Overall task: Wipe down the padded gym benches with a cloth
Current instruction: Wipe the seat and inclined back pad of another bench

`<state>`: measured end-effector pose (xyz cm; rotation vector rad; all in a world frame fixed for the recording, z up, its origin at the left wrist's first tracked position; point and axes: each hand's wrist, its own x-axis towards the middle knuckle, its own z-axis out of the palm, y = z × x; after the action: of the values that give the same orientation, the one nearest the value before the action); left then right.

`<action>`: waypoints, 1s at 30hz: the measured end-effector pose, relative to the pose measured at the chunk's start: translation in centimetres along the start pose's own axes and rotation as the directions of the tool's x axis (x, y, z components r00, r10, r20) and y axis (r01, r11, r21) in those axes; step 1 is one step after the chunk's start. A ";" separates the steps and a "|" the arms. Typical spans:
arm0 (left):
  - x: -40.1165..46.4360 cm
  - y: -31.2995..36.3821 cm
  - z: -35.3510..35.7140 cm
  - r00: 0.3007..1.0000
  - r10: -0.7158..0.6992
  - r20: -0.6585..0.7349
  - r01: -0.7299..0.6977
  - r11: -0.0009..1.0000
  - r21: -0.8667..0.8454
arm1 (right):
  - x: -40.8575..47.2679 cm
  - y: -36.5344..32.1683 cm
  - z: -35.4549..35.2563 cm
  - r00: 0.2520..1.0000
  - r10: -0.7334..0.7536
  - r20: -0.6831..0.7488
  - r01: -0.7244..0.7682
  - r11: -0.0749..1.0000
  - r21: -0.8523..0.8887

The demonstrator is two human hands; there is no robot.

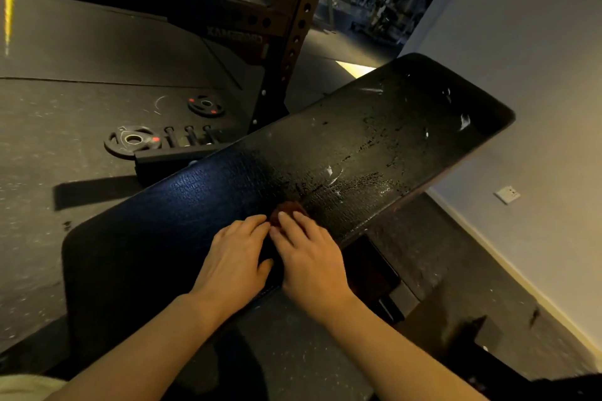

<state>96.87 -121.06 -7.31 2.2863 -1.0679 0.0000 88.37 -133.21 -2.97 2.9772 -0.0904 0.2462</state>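
A long black padded bench [228, 179] runs from lower left to upper right, its far half worn and speckled with wet marks. A small reddish-brown cloth [288, 209] lies bunched on the pad near its right edge. My right hand [309, 257] lies flat on the pad with straight fingers pressing on the cloth's near side. My left hand [234, 254] rests flat beside it, fingertips touching the cloth's left edge. Most of the cloth is hidden under the fingers.
Two weight plates [132, 140] [206, 104] lie on the rubber floor left of the bench, by a black storage rack [182, 153]. A perforated rack upright [290, 42] stands behind. A wall with a socket [506, 195] runs along the right.
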 end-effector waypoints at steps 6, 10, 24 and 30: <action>-0.4 -1.1 0.6 1.000 0.011 -0.005 -0.011 1.000 -0.002 | 3.2 8.6 -2.7 0.908 0.354 -0.223 -0.376 0.925 -0.063; -0.3 -1.1 0.8 1.000 -0.009 -0.028 0.008 1.000 -0.026 | 4.1 6.6 -2.0 0.875 0.395 -0.281 -0.406 0.913 0.017; -0.5 -1.1 0.9 0.999 -0.008 -0.033 0.006 0.998 -0.057 | 6.9 7.6 -2.6 0.897 0.355 -0.265 -0.369 0.929 -0.006; 0.2 -1.8 -0.1 0.999 -0.006 -0.042 0.006 1.000 0.011 | 5.2 0.0 0.5 0.982 -0.185 0.042 0.185 0.983 -0.005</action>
<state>98.29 -120.28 -8.15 2.2897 -1.0423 0.0518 93.54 -133.52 -2.61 2.9569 0.1797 0.1604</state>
